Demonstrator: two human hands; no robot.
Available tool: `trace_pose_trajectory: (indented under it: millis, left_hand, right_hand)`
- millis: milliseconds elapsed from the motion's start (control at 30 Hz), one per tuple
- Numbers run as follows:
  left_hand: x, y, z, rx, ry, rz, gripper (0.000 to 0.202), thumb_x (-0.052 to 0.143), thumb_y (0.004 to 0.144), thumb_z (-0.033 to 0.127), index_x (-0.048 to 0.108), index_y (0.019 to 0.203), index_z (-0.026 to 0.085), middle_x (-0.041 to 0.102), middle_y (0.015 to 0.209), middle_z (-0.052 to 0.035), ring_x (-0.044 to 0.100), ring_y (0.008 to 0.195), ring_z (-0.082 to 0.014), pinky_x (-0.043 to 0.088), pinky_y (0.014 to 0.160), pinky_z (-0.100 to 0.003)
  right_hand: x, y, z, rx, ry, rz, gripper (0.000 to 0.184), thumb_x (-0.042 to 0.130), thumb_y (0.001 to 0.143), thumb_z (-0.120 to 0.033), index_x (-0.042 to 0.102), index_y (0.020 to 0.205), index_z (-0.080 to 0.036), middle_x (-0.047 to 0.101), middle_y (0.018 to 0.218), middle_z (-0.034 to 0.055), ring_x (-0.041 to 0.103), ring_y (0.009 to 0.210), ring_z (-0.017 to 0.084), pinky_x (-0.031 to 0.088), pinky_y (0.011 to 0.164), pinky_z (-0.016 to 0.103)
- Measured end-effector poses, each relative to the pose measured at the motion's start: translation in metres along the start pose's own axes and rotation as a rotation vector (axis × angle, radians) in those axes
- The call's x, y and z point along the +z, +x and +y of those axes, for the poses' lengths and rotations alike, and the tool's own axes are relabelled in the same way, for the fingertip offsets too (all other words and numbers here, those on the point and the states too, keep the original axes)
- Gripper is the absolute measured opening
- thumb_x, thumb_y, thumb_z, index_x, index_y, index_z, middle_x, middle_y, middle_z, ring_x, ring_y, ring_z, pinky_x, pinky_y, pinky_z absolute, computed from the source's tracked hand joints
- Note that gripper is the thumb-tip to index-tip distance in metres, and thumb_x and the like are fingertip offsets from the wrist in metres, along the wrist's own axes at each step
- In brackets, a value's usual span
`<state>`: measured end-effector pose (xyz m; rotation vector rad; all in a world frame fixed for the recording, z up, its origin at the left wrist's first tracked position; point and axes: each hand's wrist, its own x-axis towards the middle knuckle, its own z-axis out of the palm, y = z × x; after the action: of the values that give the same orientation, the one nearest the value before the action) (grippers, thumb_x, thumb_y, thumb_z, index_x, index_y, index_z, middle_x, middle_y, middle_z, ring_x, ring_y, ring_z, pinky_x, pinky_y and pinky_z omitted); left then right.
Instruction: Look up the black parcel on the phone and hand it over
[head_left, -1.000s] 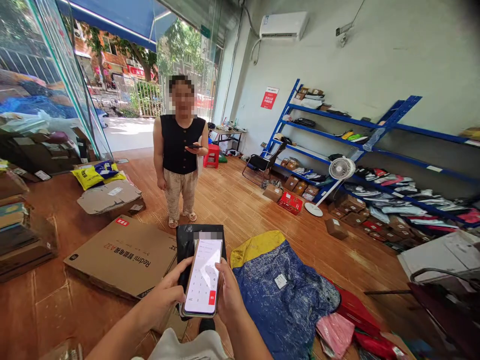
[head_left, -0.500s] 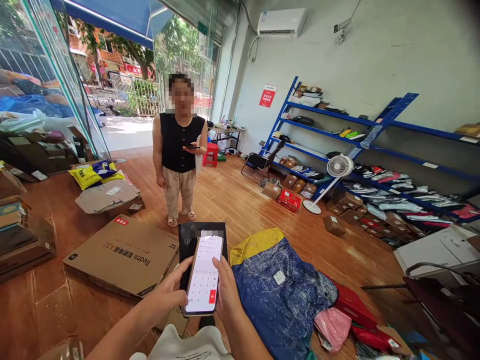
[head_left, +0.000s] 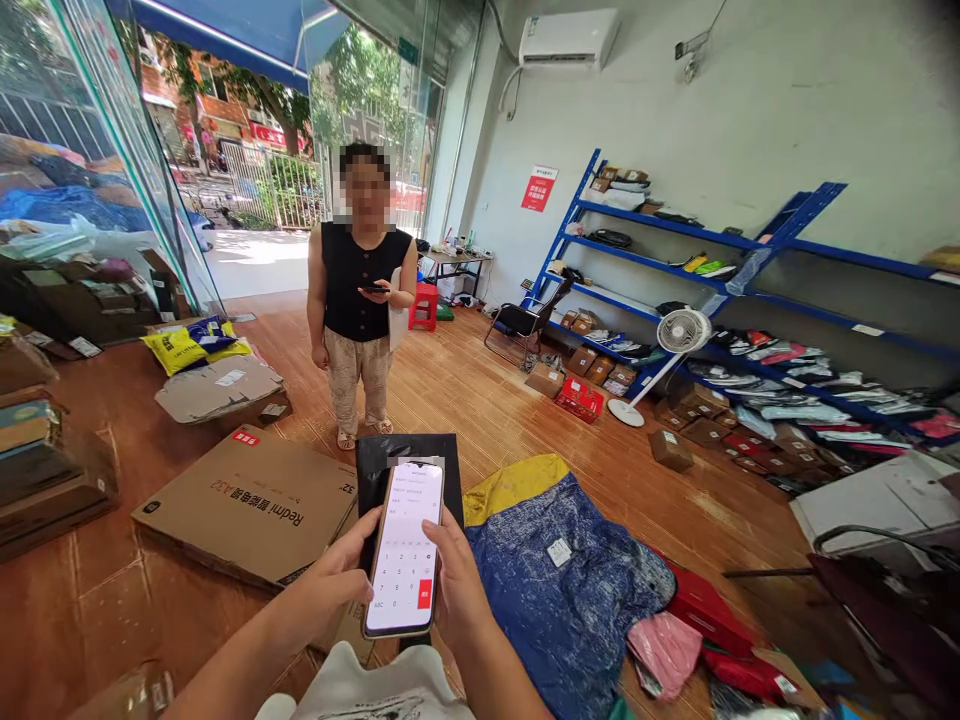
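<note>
A smartphone (head_left: 403, 550) with a lit screen and a number keypad is held upright between my two hands. My left hand (head_left: 346, 565) grips its left edge, with the thumb near the lower left keys. On the other edge, my right hand (head_left: 456, 575) closes round the phone, its thumb over the upper part of the screen. Behind the phone shows a black flat package (head_left: 444, 452); my fingers beneath it are hidden, so I cannot tell exactly how it is supported.
A large flat TV carton (head_left: 247, 505) lies at left. A blue and yellow sack (head_left: 540, 580) spreads at right beside red and pink parcels. Beyond stands a person (head_left: 364, 290) holding a phone. Blue shelves (head_left: 645, 255) with parcels and a white fan (head_left: 681, 332) line the right wall.
My right thumb has shifted slightly down and left over the screen, and my left thumb slightly up. The person opposite has moved their phone a little. The view has shifted slightly.
</note>
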<state>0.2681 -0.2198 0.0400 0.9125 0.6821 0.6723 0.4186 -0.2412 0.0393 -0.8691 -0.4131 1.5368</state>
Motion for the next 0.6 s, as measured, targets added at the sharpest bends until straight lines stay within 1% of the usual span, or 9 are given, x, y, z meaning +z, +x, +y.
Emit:
trace_pose_trajectory:
  millis: [33,100,167,267,333,400,500,600]
  left_hand:
    - [0.001,-0.001,-0.001,-0.014,0.014,0.015,0.086,0.052,0.055,0.011,0.039,0.139,0.026,0.051,0.14,-0.0006,0.039,0.132,-0.0287,0.041,0.097,-0.037]
    - [0.002,-0.002,-0.002,-0.047,0.031,0.022,0.088,0.052,0.057,0.012,0.034,0.142,0.027,0.048,0.143,-0.0005,0.041,0.13,-0.0287,0.042,0.094,-0.036]
    - [0.003,-0.002,-0.002,-0.053,0.034,0.002,0.088,0.052,0.056,0.011,0.034,0.141,0.026,0.05,0.141,-0.0009,0.045,0.127,-0.0281,0.044,0.092,-0.035]
    - [0.004,-0.001,0.003,-0.036,0.028,-0.02,0.084,0.051,0.056,0.011,0.04,0.138,0.026,0.056,0.134,-0.0006,0.048,0.122,-0.0263,0.044,0.091,-0.034]
    - [0.005,0.0,0.007,-0.033,0.025,-0.019,0.082,0.05,0.053,0.01,0.044,0.134,0.026,0.058,0.131,-0.0001,0.048,0.12,-0.0258,0.043,0.09,-0.033]
    - [0.004,0.001,0.01,-0.033,0.01,-0.03,0.082,0.051,0.05,0.008,0.047,0.13,0.026,0.058,0.131,0.0001,0.046,0.122,-0.0265,0.043,0.089,-0.032]
    - [0.003,0.002,0.012,-0.013,-0.037,-0.069,0.084,0.052,0.048,0.008,0.048,0.13,0.026,0.057,0.133,-0.0003,0.042,0.128,-0.0287,0.043,0.09,-0.035]
    - [0.002,0.003,0.013,0.011,-0.043,-0.072,0.082,0.053,0.05,0.01,0.048,0.131,0.026,0.059,0.131,-0.0014,0.042,0.128,-0.0293,0.041,0.095,-0.038]
  right_hand:
    - [-0.001,0.003,0.006,-0.019,-0.008,0.038,0.046,0.076,0.062,-0.038,0.058,0.101,-0.021,0.074,0.088,0.0022,0.068,0.075,0.02,0.051,0.069,0.031]
    - [-0.004,0.01,0.016,-0.043,-0.013,0.093,0.049,0.077,0.061,-0.041,0.057,0.101,-0.021,0.073,0.085,0.0018,0.067,0.069,0.02,0.051,0.064,0.031]
    - [-0.006,0.013,0.022,-0.044,-0.008,0.118,0.05,0.078,0.06,-0.042,0.057,0.1,-0.021,0.073,0.082,0.0013,0.066,0.066,0.02,0.05,0.061,0.031]
    - [-0.005,0.011,0.018,-0.006,0.018,0.117,0.038,0.073,0.064,-0.044,0.059,0.09,-0.021,0.071,0.075,-0.0001,0.065,0.065,0.019,0.05,0.061,0.03]
    - [-0.002,0.007,0.009,0.018,0.021,0.093,0.031,0.071,0.064,-0.042,0.06,0.084,-0.021,0.07,0.074,-0.0004,0.064,0.069,0.019,0.05,0.064,0.029]
    - [0.001,0.003,0.0,0.034,0.02,0.049,0.03,0.072,0.06,-0.036,0.062,0.084,-0.02,0.072,0.079,0.0002,0.065,0.075,0.018,0.05,0.07,0.028]
    - [0.004,-0.001,-0.01,0.057,0.038,-0.026,0.037,0.071,0.058,-0.03,0.063,0.093,-0.02,0.073,0.089,0.0014,0.065,0.081,0.019,0.049,0.075,0.028]
    - [0.006,-0.004,-0.015,0.065,0.06,-0.094,0.046,0.068,0.061,-0.029,0.06,0.106,-0.021,0.073,0.096,0.0023,0.065,0.081,0.018,0.049,0.075,0.029]
